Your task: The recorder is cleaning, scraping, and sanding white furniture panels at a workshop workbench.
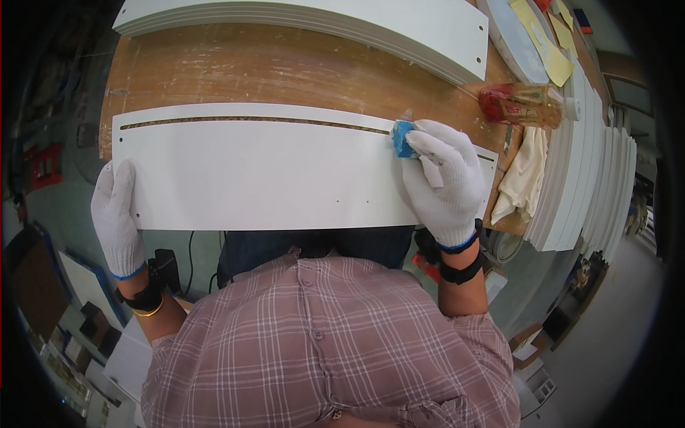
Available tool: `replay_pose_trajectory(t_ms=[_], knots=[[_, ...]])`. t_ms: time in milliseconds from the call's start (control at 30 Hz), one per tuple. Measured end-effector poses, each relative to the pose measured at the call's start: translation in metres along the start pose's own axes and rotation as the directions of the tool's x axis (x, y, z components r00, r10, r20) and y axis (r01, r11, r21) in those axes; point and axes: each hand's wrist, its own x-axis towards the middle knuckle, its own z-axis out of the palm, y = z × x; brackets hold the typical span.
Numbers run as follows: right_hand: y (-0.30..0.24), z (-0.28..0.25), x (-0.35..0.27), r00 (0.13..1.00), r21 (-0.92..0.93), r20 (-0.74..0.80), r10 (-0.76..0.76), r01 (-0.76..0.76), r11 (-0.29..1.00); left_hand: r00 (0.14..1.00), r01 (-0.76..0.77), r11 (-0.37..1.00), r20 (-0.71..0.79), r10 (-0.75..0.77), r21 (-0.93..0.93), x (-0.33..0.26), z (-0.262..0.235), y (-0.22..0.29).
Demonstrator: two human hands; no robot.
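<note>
A long white panel [271, 175] with a narrow groove along its far edge lies across the wooden workbench [285, 71]. My left hand [118, 214], in a white knit glove, rests flat against the panel's left end. My right hand [446, 178], also gloved, grips a small blue applicator [402, 138] whose tip sits at the groove near the panel's right end.
A stack of white panels [321, 21] lies at the far side of the bench. A clear bottle of amber liquid [528, 105] lies on its side at right, beside a cream rag [524, 175]. More white boards [585, 157] stand stacked at right.
</note>
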Motion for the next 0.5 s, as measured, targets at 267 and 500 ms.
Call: replay_pose_trajectory(t_ms=[267, 500], knots=[[0.005, -0.006, -0.002, 0.998, 0.067, -0.057, 0.039, -0.035, 0.997, 1.000, 0.004, 1.000, 0.016, -0.004, -0.007, 0.002, 0.000, -0.003], [0.000, -0.019, 0.000, 0.774, 0.608, 0.212, 0.596, -0.582, 0.540, 1.000, 0.013, 0.999, 0.009, -0.012, -0.033, 0.002, 0.001, -0.005]])
